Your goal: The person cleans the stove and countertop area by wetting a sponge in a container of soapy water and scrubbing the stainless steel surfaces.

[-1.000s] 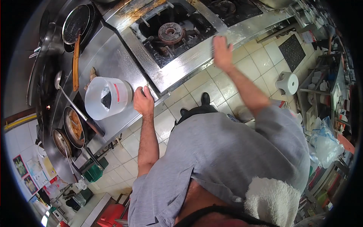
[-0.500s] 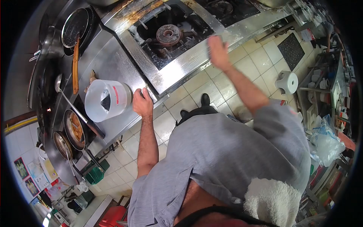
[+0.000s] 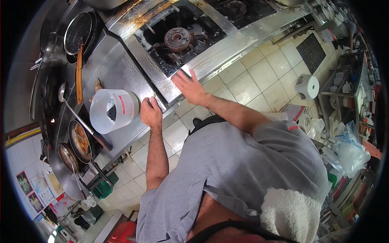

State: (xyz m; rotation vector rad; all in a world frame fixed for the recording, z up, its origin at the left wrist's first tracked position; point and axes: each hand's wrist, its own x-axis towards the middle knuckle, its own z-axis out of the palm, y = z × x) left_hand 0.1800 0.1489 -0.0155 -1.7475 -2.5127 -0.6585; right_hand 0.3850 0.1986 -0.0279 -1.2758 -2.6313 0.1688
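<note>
My left hand (image 3: 151,111) rests at the front edge of the steel counter (image 3: 117,65), beside a translucent plastic tub (image 3: 121,109) with a red label and something dark inside. Its fingers are curled; whether they grip anything is hidden. Over the front rim of the stove (image 3: 210,52), near its left corner, my right hand (image 3: 188,86) lies with fingers spread and nothing in it. Behind that hand is a round burner (image 3: 177,39) in a dark, wet-looking recess.
A pan (image 3: 78,34) with a wooden handle and a long ladle (image 3: 83,115) are left of the tub. Two pans (image 3: 81,141) with food sit at the lower left. A white stool (image 3: 308,87) stands on the tiled floor at right.
My right hand has moved left along the stove's front rim to near its left corner. My left hand has stayed beside the tub. The view has shifted slightly.
</note>
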